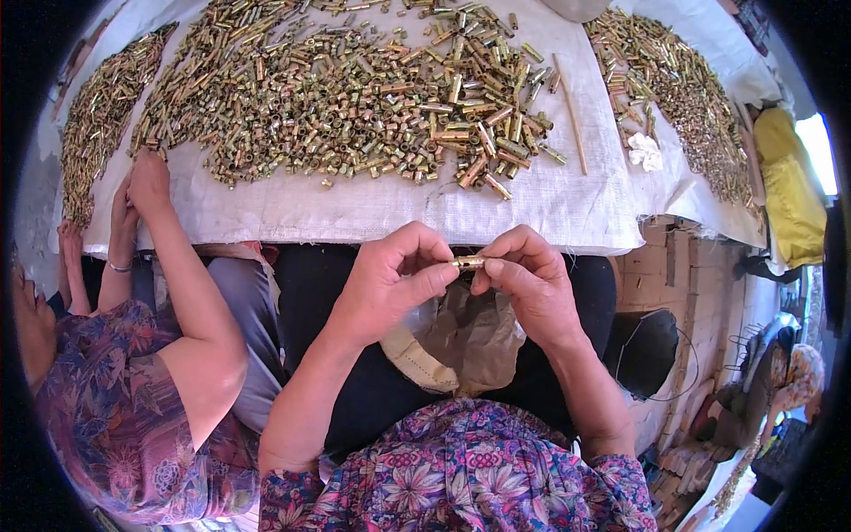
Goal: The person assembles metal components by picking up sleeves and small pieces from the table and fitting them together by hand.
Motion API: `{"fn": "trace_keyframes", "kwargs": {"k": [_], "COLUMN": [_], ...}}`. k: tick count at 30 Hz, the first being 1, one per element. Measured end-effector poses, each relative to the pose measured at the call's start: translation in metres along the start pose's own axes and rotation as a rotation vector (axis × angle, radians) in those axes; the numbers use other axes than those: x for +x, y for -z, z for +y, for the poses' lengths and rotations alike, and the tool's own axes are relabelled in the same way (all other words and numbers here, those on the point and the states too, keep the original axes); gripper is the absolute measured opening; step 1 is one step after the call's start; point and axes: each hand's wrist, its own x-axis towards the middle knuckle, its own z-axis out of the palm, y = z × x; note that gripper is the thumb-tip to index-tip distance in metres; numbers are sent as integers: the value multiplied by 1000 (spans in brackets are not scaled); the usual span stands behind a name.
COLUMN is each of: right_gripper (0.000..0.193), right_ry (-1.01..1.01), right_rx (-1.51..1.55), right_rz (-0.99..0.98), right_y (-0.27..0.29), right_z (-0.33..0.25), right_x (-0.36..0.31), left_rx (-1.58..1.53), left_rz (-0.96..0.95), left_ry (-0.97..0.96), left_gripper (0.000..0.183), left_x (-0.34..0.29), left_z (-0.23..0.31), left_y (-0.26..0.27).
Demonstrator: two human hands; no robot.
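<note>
A short brass-coloured metal sleeve [468,262] with a dark hole in its side lies level between my hands, just off the table's near edge. My left hand [390,282] pinches its left end between thumb and fingers. Thumb and fingertips of my right hand [534,285] close on the right end. Whether it is one piece or two joined parts cannot be made out. Beneath my hands, a sack [420,362] gapes between my knees; its contents are unclear. Beyond them, a big heap of similar metal sleeves [328,115] spreads over the white woven sheet [550,206].
A thin wooden stick [570,115] lies right of the heap, near a crumpled white scrap [644,152]. More small metal parts [683,97] cover the right side. At left, a co-worker's hands [146,184] reach the heap's edge. A black container [645,355] stands by my right knee.
</note>
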Motion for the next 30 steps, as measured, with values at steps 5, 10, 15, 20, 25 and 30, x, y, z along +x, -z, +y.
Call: {"fn": "trace_keyframes", "kwargs": {"k": [5,10,15,20,25,30], "right_gripper": [3,3,3,4,8,10], "right_ry": [-132,-56,-83,-16,-222,-302], "right_rx": [244,12,135,-41,206,404], "right_rz": [-142,-22,-86,-54,-275,-497], "right_y": [5,0,0,-2,8,2], "right_z": [1,7,8,9,4,6], "right_x": [-3,-12,-12,-15,-15,-24], "left_rx": [94,195,193,572,585,-15], "left_rz": [-165,-36,8,24,-209,-487], "left_ry": [-11,7,-106,-326,-301,-16], "left_gripper": [16,13,11,12,15,21], "left_x": [-5,-11,-16,-17,-21,-24], "left_z": [2,0,-2,2,7,1], "left_y": [7,-2,-4,-5,4,1]}}
